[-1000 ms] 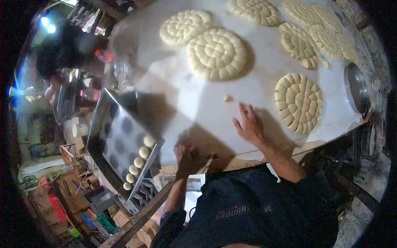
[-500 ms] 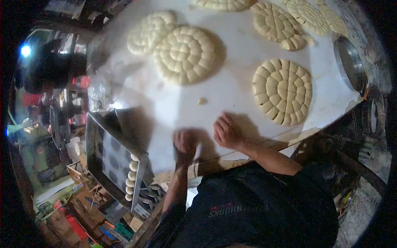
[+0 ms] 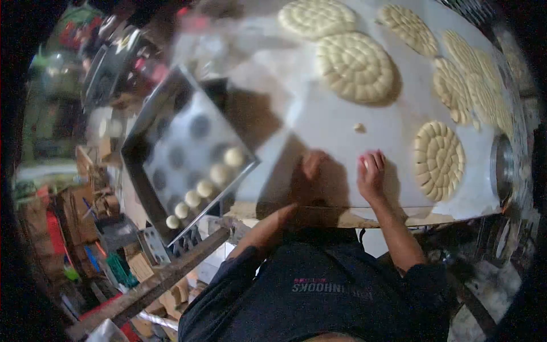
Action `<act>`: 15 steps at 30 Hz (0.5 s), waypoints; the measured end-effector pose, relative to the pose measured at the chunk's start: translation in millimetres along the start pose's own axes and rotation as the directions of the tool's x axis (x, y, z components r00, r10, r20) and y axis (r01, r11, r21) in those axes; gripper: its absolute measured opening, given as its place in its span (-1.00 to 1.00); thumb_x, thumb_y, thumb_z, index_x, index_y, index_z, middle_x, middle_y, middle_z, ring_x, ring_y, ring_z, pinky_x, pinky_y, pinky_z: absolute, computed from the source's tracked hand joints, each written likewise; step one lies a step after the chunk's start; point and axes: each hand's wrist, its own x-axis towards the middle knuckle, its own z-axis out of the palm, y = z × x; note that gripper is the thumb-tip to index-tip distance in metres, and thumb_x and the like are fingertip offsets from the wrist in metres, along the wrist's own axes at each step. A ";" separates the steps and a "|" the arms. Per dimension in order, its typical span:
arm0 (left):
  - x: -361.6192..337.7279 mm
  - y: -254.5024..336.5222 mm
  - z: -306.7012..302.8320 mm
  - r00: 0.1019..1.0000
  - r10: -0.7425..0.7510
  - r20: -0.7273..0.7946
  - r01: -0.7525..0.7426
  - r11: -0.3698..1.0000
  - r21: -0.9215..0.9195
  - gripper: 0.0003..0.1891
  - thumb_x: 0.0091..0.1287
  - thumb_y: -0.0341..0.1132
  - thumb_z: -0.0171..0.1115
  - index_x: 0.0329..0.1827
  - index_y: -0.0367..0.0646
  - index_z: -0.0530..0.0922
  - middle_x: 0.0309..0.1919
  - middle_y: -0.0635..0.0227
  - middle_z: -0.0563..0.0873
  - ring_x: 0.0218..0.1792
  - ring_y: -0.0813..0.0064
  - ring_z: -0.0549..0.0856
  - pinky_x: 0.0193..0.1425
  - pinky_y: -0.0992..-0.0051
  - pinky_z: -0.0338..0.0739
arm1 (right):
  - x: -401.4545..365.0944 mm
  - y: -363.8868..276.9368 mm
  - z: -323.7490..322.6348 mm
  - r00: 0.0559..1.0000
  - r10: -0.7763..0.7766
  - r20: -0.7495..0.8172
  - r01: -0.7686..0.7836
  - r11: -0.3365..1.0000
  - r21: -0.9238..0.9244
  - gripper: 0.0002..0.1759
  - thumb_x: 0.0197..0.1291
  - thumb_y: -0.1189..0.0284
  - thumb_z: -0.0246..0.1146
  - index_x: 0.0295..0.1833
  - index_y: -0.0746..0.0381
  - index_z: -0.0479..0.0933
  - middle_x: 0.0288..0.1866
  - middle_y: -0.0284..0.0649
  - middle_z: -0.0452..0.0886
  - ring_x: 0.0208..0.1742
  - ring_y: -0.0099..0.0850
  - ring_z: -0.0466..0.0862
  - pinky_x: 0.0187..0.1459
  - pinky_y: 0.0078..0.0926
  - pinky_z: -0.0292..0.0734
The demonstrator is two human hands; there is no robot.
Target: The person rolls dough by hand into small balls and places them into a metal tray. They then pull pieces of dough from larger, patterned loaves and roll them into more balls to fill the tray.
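Note:
My left hand [image 3: 309, 168] is over the white tabletop [image 3: 336, 148], dark in shadow and partly blurred. It has a compact, closed shape, and whatever may be under it is hidden. To its right, my right hand [image 3: 371, 174] rests on the same surface with its fingers curled inward. I cannot make out what, if anything, is inside them. Just above the right hand lies a small scrap of dough [image 3: 359, 128]. A metal tray [image 3: 196, 231] stands left of my hands, with several round dough balls [image 3: 192, 198] in a row along its near right side.
Flat rounds of dough cut into pieces lie at the top [image 3: 356, 68] and right [image 3: 439, 159]. A round metal ring or pan [image 3: 501, 171] sits at the table's right edge. A wooden beam [image 3: 165, 279] and clutter occupy the lower left.
The view has swung left, so the table and dough rounds appear farther right and more of the tray shows. Both hands stay low over the tabletop, slightly farther apart.

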 end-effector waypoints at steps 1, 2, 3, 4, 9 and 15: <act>-22.0 91.0 -33.0 0.965 0.256 -0.061 -0.203 0.871 0.447 -0.70 0.46 -0.33 0.02 0.16 -0.22 0.55 0.16 0.23 0.61 0.23 0.34 0.52 0.34 0.45 0.38 | -11.8 4.0 -6.9 0.993 -0.093 0.074 0.095 0.995 -0.023 -0.90 0.13 0.58 0.17 -0.21 0.32 0.49 -0.10 -0.01 0.53 0.02 0.05 0.50 0.14 0.07 0.37; -75.9 73.0 -33.2 0.994 -0.090 0.055 0.098 0.983 -0.158 -0.61 0.34 -0.32 0.13 0.22 -0.22 0.47 0.16 0.09 0.56 0.21 0.10 0.51 0.32 0.32 0.40 | -15.9 5.4 -19.5 0.988 -0.109 0.107 0.113 0.993 -0.035 -0.89 0.14 0.59 0.17 -0.19 0.33 0.52 -0.07 -0.01 0.54 0.06 0.02 0.51 0.17 0.05 0.39; -120.6 52.1 -35.8 0.894 -0.280 0.350 0.447 0.628 -0.638 -0.46 0.23 -0.32 0.24 0.29 -0.22 0.39 0.17 -0.06 0.52 0.19 -0.14 0.51 0.29 0.19 0.43 | -15.5 9.5 -30.7 0.978 -0.010 0.209 0.027 0.997 -0.079 -0.89 0.16 0.57 0.19 -0.19 0.33 0.54 -0.06 0.01 0.54 0.08 0.00 0.51 0.17 0.00 0.40; -100.1 120.1 -98.4 0.858 -0.245 0.452 0.416 0.847 -0.331 -0.42 0.20 -0.35 0.25 0.33 -0.20 0.36 0.19 -0.07 0.50 0.21 -0.14 0.49 0.30 0.20 0.43 | -6.3 -2.8 -47.2 0.971 0.066 0.229 -0.042 0.993 -0.109 -0.90 0.20 0.55 0.18 -0.22 0.36 0.55 -0.07 0.02 0.58 -0.01 -0.04 0.58 0.05 -0.10 0.51; -98.6 210.1 -246.0 0.924 0.368 -0.107 -0.361 0.929 0.075 -0.42 0.18 -0.47 0.33 0.31 -0.14 0.42 0.07 0.01 0.60 0.12 -0.02 0.59 0.19 0.24 0.51 | 52.2 -80.9 -57.5 0.771 0.406 0.491 -0.520 0.846 0.116 -0.79 0.29 0.49 0.11 -0.13 0.41 0.58 -0.12 0.04 0.64 -0.25 -0.13 0.68 -0.22 -0.26 0.61; -33.9 130.4 -341.3 0.970 0.148 -0.195 -0.054 0.907 0.418 -0.48 0.10 -0.46 0.35 0.18 -0.27 0.45 -0.01 -0.01 0.62 0.02 -0.07 0.60 0.13 0.18 0.54 | 122.3 -278.8 15.5 0.911 -0.411 0.034 0.345 0.805 0.484 -0.72 0.11 0.48 0.35 -0.06 0.31 0.53 -0.12 -0.03 0.60 -0.06 -0.10 0.66 -0.03 -0.29 0.57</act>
